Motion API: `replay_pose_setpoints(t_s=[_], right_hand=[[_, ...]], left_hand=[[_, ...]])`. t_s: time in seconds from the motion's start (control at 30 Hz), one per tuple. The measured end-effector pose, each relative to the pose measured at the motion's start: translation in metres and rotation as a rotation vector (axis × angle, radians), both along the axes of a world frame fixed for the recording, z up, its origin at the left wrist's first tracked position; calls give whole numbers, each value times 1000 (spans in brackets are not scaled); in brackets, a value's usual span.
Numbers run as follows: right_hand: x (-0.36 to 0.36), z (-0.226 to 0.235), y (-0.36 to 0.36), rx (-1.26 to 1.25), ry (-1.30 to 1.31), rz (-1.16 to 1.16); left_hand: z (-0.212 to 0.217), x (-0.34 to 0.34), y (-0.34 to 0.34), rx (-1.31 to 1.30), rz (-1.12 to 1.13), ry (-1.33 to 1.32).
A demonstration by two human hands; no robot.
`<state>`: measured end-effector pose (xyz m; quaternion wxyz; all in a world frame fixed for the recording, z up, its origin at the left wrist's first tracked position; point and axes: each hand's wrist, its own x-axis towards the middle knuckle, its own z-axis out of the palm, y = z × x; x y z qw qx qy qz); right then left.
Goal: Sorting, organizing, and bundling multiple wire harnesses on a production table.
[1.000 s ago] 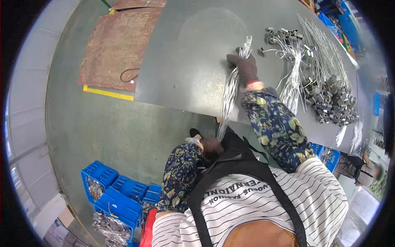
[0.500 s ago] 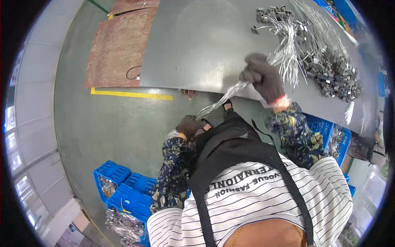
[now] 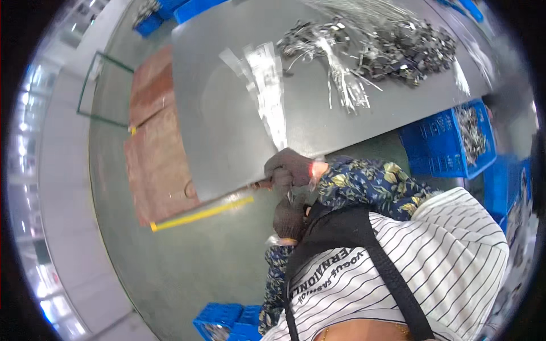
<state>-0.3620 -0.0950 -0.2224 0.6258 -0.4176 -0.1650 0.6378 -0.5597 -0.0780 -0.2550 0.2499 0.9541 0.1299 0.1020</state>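
In the head view, a bundle of long thin silver strips (image 3: pixel 267 94) fans out blurred over the grey table. Its near end runs into my right hand (image 3: pixel 289 167), whose dark knit glove is closed round it. Directly below, close to my body, my left hand (image 3: pixel 289 220) in a matching glove is curled shut. Between the two hands a short dark length shows, seemingly the same bundle; the left fingers hide what they grip.
The grey metal table (image 3: pixel 222 131) carries a heap of small dark metal pieces (image 3: pixel 406 54) and a loose silver bunch (image 3: pixel 344 82). A blue crate (image 3: pixel 435 142) stands by the table at right, more crates (image 3: pixel 219 318) at lower left. Reddish-brown boards (image 3: pixel 159 165) adjoin the table.
My right hand has come left and down from the table toward my left hand. The strips, stretched between the hands before, now spread beyond the right hand over the table. The view has turned.
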Motion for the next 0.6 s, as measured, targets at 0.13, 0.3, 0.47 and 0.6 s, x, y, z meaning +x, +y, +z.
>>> replay_pose_setpoints(t_s=[0.13,0.3,0.47,0.6], right_hand=[[10,34,9,-68,39,-122],[55,83,-30,-28,-592,-104],[132,189,-141,-77,-461,-61],[183,162,-168,-27,-429,-496]], left_hand=[[12,34,23,-90,44,120],[-2,82,85,-79,22,55],[133,187,126,-1015,553,218],[84,240,178,-968,595,226]])
